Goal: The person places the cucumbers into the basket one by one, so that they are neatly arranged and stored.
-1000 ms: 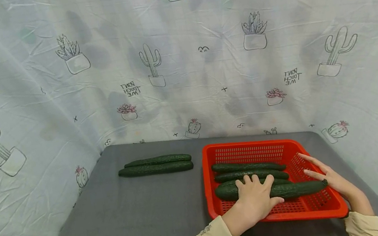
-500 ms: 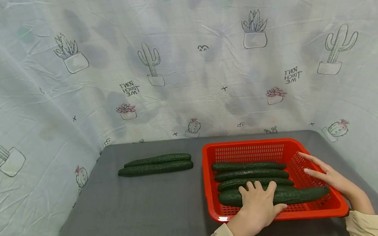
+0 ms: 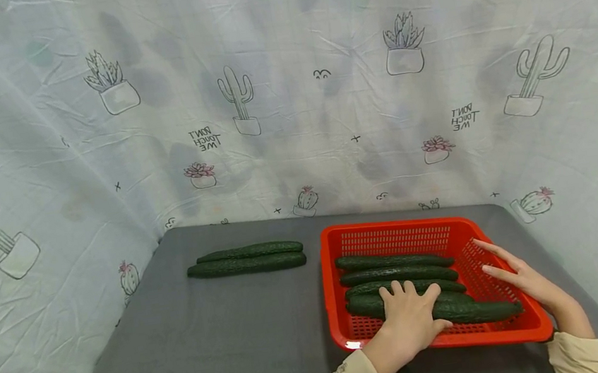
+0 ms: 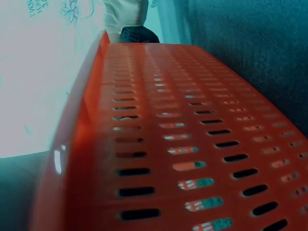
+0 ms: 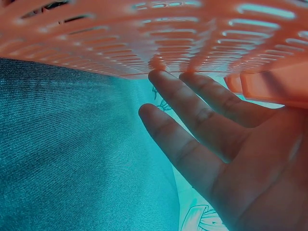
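Note:
My left hand reaches over the near wall of the red perforated basket and grips cucumbers in its front part. One cucumber shows left of the fingers and another sticks out to the right, its end near the right wall. The hand hides their middles. Behind them lie several more cucumbers, side by side. My right hand holds the basket's right wall, thumb and a finger over the rim. In the right wrist view, other fingers reach along the outside.
Two cucumbers lie together on the grey table, left of the basket. A curtain printed with cacti hangs round the back and sides. In the left wrist view the basket's slotted outer wall fills much of the picture.
My left hand has lowered the cucumbers and shifted them toward the near side of the basket, uncovering a cucumber behind them. The right hand has stayed at the right wall.

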A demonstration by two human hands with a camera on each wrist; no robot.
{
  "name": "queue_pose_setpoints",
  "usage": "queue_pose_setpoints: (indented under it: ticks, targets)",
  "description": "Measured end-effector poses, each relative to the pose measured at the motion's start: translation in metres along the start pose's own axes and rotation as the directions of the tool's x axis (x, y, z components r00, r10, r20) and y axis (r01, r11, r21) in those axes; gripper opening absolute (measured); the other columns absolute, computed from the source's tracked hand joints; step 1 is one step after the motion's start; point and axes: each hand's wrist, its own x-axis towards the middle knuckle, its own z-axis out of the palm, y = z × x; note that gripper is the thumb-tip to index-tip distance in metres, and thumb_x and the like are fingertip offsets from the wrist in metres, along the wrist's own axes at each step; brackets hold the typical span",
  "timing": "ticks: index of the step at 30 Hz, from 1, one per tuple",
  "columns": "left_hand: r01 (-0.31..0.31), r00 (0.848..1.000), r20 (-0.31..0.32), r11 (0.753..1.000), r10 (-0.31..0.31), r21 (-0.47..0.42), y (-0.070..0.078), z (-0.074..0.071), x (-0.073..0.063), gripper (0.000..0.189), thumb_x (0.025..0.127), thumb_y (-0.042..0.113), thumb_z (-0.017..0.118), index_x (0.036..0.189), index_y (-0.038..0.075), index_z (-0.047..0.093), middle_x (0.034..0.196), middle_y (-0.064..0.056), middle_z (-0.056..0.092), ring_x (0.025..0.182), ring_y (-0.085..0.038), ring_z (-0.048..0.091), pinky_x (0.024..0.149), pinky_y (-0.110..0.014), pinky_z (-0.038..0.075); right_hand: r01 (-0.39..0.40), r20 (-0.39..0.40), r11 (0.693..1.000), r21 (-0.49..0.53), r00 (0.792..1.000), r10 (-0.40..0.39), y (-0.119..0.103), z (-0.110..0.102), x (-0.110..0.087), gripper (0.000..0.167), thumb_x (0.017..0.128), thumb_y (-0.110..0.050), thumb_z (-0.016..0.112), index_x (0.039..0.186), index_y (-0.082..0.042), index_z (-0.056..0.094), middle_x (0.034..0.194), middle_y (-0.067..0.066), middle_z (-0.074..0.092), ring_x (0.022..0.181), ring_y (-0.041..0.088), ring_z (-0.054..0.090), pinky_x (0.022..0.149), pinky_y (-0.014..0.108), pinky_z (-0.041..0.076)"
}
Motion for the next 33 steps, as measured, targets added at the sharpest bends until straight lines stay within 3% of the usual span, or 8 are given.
queue_pose_setpoints:
  ticks: [7,12,15,16,19,24,33]
  targets:
    - [0.033,0.999,0.029,0.999,-0.033,0.013,-0.003,0.005,0.005,0.053,0.078,0.070,0.047,0.126,0.051,0.034,0.118,0.002,0.052,0.112,-0.024,0.048,0.094,-0.043,0.039,-0.007,0.003,1.000,0.002,1.000,0.007,0.001,0.001,0.000,0.058,0.100,-0.023,0.042,0.150,-0.023,0.014,0.152,0.022,0.009,0.131,0.045,0.014,0.087,0.069,0.026]
    - [0.042,0.999,0.013,0.999,-0.042,0.015,-0.004,0.008,0.008,0.053,0.077,0.070,0.049,0.124,0.050,0.035,0.119,0.002,0.052,0.112,-0.024,0.047,0.095,-0.043,0.038,-0.009,-0.001,1.000,0.004,1.000,0.009,0.002,0.002,0.000,0.057,0.100,-0.023,0.042,0.150,-0.022,0.014,0.152,0.020,0.010,0.131,0.042,0.016,0.088,0.068,0.026]
    - [0.068,0.998,0.004,0.997,-0.068,0.034,-0.004,0.011,0.010,0.052,0.077,0.069,0.050,0.122,0.049,0.036,0.116,0.003,0.052,0.110,-0.023,0.046,0.096,-0.042,0.036,-0.002,-0.005,1.000,0.011,1.000,0.002,0.003,0.002,0.000,0.057,0.100,-0.023,0.042,0.150,-0.023,0.015,0.153,0.017,0.011,0.134,0.013,0.020,0.089,0.068,0.026]
    - [0.078,0.997,0.000,0.996,-0.078,0.044,-0.003,0.012,0.011,0.051,0.077,0.069,0.051,0.121,0.049,0.036,0.115,0.003,0.052,0.109,-0.023,0.046,0.096,-0.042,0.036,-0.002,-0.005,1.000,0.012,1.000,0.003,0.003,0.002,-0.001,0.057,0.099,-0.024,0.042,0.150,-0.023,0.015,0.153,0.017,0.011,0.133,0.013,0.020,0.089,0.067,0.026]
    - [0.094,0.996,-0.001,0.993,-0.094,0.069,-0.003,0.014,0.012,0.051,0.076,0.069,0.052,0.120,0.050,0.036,0.113,0.004,0.051,0.110,-0.021,0.043,0.097,-0.041,0.034,-0.004,-0.008,1.000,0.018,1.000,0.004,0.005,0.001,-0.001,0.057,0.099,-0.025,0.042,0.150,-0.024,0.015,0.154,0.008,0.012,0.120,-0.013,0.021,0.089,0.067,0.026]
    - [0.117,0.993,0.021,0.992,-0.118,0.055,-0.001,0.014,0.012,0.047,0.077,0.065,0.056,0.116,0.047,0.036,0.111,0.003,0.048,0.113,-0.020,0.040,0.099,-0.041,0.033,0.002,-0.013,1.000,0.003,1.000,-0.002,0.008,-0.001,-0.001,0.056,0.100,-0.025,0.041,0.149,-0.025,0.016,0.151,-0.008,0.015,0.111,-0.022,0.020,0.088,0.067,0.026]
    - [0.157,0.981,0.109,0.987,-0.159,0.029,-0.001,0.014,0.010,0.041,0.077,0.058,0.063,0.107,0.045,0.039,0.107,0.004,0.045,0.112,-0.017,0.037,0.099,-0.040,0.030,-0.003,-0.006,1.000,0.000,1.000,0.003,0.005,-0.001,-0.001,0.056,0.099,-0.026,0.042,0.149,-0.026,0.016,0.153,0.001,0.015,0.111,-0.021,0.021,0.089,0.065,0.028]
